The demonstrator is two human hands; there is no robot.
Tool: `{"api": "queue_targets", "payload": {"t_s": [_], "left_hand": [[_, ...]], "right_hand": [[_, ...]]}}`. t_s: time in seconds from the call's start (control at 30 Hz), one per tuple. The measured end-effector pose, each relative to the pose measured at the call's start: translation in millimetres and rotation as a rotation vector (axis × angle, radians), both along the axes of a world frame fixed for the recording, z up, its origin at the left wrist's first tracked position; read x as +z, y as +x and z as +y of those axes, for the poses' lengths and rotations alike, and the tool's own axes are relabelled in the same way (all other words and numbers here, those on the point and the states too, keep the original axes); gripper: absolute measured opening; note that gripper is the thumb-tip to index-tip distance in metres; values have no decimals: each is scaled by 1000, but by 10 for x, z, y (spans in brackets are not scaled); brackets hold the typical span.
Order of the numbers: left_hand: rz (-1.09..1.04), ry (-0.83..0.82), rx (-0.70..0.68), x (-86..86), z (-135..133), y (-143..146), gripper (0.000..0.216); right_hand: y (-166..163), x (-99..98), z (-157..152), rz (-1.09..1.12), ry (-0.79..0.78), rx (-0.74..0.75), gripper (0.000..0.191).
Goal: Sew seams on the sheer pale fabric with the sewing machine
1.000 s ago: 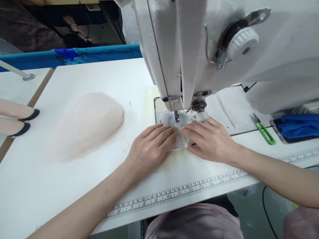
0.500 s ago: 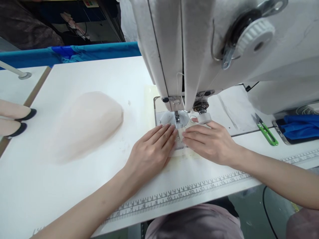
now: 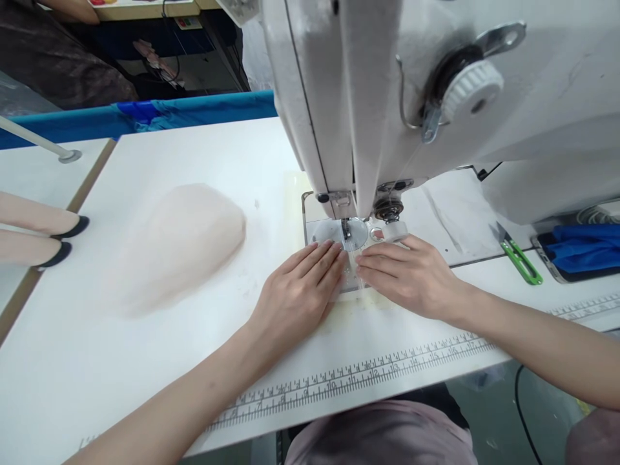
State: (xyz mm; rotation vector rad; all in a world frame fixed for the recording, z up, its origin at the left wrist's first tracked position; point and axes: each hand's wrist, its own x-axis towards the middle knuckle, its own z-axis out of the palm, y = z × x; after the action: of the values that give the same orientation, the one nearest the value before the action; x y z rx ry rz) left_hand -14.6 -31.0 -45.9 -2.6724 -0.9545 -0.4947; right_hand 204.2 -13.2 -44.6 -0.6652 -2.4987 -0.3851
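Note:
My left hand [image 3: 300, 287] lies flat on the bed of a white sewing machine [image 3: 329, 116], its fingertips just in front of the presser foot [image 3: 345, 229]. Opposite it, my right hand [image 3: 411, 274] rests with outstretched fingers to the right of the needle plate [image 3: 357, 234], below a white knob [image 3: 394, 230]. Between the fingertips runs a thin, see-through strip [image 3: 352, 261], hard to make out against the metal. Both hands press down beside it. What lies under the palms is hidden.
A heap of sheer peach fabric [image 3: 188, 239] lies left of my hands. Green thread snips [image 3: 520, 259], a phone [image 3: 549, 258] and a blue cloth [image 3: 586, 247] are on the right. A printed ruler [image 3: 349, 381] follows the front edge. Two black-banded peach forms [image 3: 36, 226] stick in from the left.
The view has shifted slightly, so more of the far background shows, including a person's arm. Both hands keep almost the same place by the presser foot.

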Motion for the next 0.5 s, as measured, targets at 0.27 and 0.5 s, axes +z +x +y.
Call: {"api": "queue_targets", "payload": {"t_s": [0.27,0.5], "left_hand": [[-20,53,12,-20,71,26,32],[-7,80,-7,13,-28,9,29]], "right_hand": [[-2,-41,58,11,24,-27,19],[9,-62,72,-16,25,-46,18]]}}
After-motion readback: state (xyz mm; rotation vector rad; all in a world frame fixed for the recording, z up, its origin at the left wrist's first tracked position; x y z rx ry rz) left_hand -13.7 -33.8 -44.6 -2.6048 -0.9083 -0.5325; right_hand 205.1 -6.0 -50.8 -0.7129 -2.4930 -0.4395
